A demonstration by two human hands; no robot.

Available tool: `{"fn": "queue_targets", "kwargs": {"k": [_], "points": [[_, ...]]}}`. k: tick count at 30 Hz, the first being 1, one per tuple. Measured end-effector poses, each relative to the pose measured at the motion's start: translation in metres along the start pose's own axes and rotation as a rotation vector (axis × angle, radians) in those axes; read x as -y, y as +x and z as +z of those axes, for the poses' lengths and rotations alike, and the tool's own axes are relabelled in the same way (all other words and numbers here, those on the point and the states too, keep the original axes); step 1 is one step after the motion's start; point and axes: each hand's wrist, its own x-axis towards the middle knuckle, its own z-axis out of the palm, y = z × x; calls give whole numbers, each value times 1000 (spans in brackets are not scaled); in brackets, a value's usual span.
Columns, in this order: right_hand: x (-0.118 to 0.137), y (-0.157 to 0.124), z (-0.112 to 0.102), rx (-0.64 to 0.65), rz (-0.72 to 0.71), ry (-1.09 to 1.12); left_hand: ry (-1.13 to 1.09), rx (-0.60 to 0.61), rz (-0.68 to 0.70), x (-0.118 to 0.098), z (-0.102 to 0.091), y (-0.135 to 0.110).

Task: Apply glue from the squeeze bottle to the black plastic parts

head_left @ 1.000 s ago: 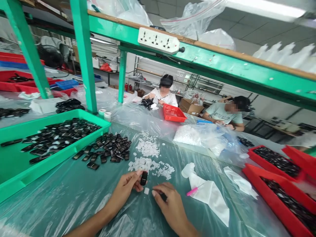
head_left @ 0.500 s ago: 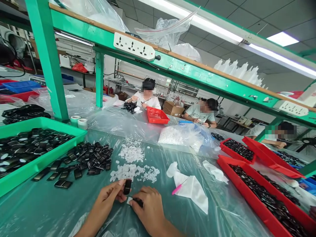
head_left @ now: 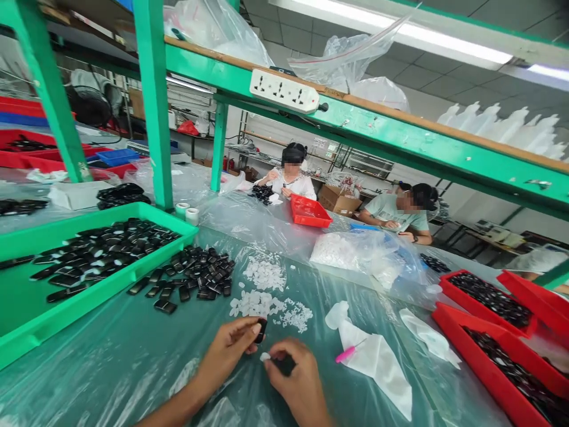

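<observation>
My left hand (head_left: pixel 235 344) is closed, pinching a small glossy black plastic piece (head_left: pixel 261 331) upright between thumb and fingers. Just to its right, my right hand (head_left: pixel 297 367) is curled, with a small white oval piece (head_left: pixel 265 357) at the tips of its thumb and finger. A dark shape shows inside the curl of that hand; I cannot make out what it is. Beyond both hands lie loose white oval pieces (head_left: pixel 255 303) and a heap of smaller white bits (head_left: pixel 297 315). More black pieces (head_left: pixel 200 270) are piled to the left.
A green tray (head_left: pixel 120 290) with many black pieces stands at left. On the right, a pink-handled pointed tool (head_left: pixel 345 354) lies on a white cloth (head_left: pixel 382 367), near red trays (head_left: pixel 466 356). A green shelf frame (head_left: pixel 377 127) spans overhead. Co-workers sit across the table.
The view has swung left, so the scene sits further right. My right hand has moved slightly apart from the left, with the white oval piece now clearer at its fingertips.
</observation>
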Motion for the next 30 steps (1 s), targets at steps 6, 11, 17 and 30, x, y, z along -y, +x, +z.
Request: {"fn": "queue_targets", "kwargs": {"k": [6,11,17,30], "points": [[-7,3,-25,-113,20,337,14,176,28,4,6,-8],[-1,1,-32,-65,19,390,103,229,30,6,9,-13],[-1,-1,-33,19,22,329,260,236,60,2,11,-17],[-3,-5,-27,72,33,420,206,267,92,-6,13,-19]]}}
